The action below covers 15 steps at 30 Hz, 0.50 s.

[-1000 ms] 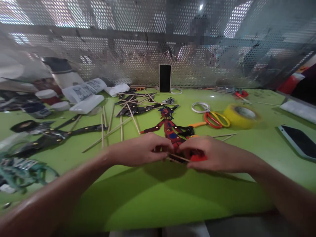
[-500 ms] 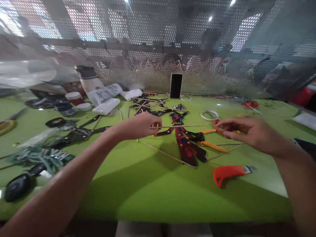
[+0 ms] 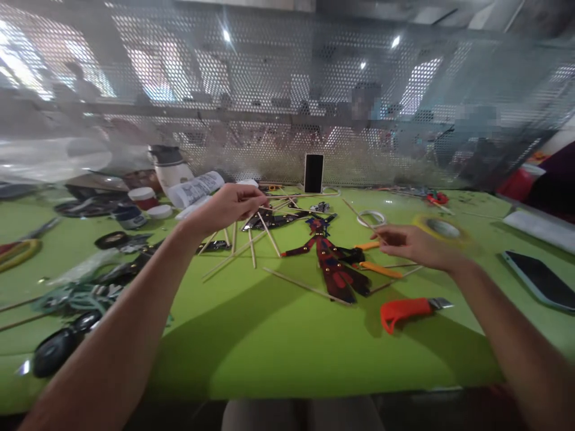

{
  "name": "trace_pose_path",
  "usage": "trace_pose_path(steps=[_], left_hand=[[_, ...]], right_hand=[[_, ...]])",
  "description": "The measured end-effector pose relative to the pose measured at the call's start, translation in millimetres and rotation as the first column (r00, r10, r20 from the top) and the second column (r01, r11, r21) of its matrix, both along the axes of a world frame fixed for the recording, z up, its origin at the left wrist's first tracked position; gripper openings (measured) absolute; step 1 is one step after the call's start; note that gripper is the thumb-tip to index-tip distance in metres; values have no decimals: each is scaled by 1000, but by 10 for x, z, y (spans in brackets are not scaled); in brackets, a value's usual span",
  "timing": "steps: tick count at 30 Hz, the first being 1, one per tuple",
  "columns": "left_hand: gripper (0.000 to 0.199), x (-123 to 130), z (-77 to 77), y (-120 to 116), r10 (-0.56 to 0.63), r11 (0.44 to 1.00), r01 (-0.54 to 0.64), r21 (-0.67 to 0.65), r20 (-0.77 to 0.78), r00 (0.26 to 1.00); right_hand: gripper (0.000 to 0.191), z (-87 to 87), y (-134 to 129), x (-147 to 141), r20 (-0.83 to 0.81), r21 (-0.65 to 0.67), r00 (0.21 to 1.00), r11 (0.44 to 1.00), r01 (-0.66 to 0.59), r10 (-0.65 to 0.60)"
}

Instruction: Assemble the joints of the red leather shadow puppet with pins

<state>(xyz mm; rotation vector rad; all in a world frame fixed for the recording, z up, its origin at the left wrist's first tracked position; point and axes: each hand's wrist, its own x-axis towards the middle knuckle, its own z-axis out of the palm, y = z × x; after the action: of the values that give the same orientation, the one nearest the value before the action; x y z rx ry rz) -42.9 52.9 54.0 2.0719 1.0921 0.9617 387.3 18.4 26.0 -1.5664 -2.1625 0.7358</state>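
My left hand [image 3: 245,200] is closed, its fingertips pinched on a thin wooden stick [image 3: 305,195] that points right. Beneath it several loose sticks [image 3: 238,256] cross over a dark jointed figure [image 3: 274,222]. My right hand [image 3: 399,244] pinches another thin stick [image 3: 357,212], slanting up to the left. Between the hands lies a flat red-and-black jointed puppet [image 3: 330,260] with brass fasteners. A stick [image 3: 305,285] runs to its foot. Orange-handled pliers [image 3: 381,270] lie below my right hand, their head hidden. A red-handled cutter [image 3: 406,311] lies nearer me.
A phone [image 3: 313,173] stands at the back against a perforated screen. White ring [image 3: 372,218], yellow tape roll [image 3: 440,228] and another phone [image 3: 539,278] are to the right. Leftward are scissors [image 3: 22,251], paint jars [image 3: 128,215], green cord [image 3: 74,296] and a bottle [image 3: 168,164].
My left hand has moved up and left to the stick pile. My right hand has shifted left from the pliers and now pinches a stick. The view has tilted up slightly.
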Motion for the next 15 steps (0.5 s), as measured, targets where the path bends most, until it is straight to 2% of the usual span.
trace_pose_path(steps=[4, 7, 9, 12, 15], left_hand=[[19, -126, 45, 35, 55, 998, -59, 8, 252, 966], [30, -216, 119, 48, 46, 998, -64, 18, 492, 869], [36, -286, 182, 49, 12, 1000, -26, 14, 615, 789], [35, -381, 265, 33, -30, 999, 50, -6, 720, 693], [28, -411, 292, -8, -45, 993, 109, -40, 735, 676]], right_hand=[[52, -58, 77, 48, -39, 10, 998, 999, 44, -44], [53, -61, 77, 18, -54, 14, 997, 998, 53, -52], [51, -51, 59, -22, -49, 13, 998, 999, 47, -46], [45, -37, 32, -87, -19, -2, 999, 1000, 27, -27], [42, -39, 21, -127, 12, -22, 1000, 1000, 6, -5]])
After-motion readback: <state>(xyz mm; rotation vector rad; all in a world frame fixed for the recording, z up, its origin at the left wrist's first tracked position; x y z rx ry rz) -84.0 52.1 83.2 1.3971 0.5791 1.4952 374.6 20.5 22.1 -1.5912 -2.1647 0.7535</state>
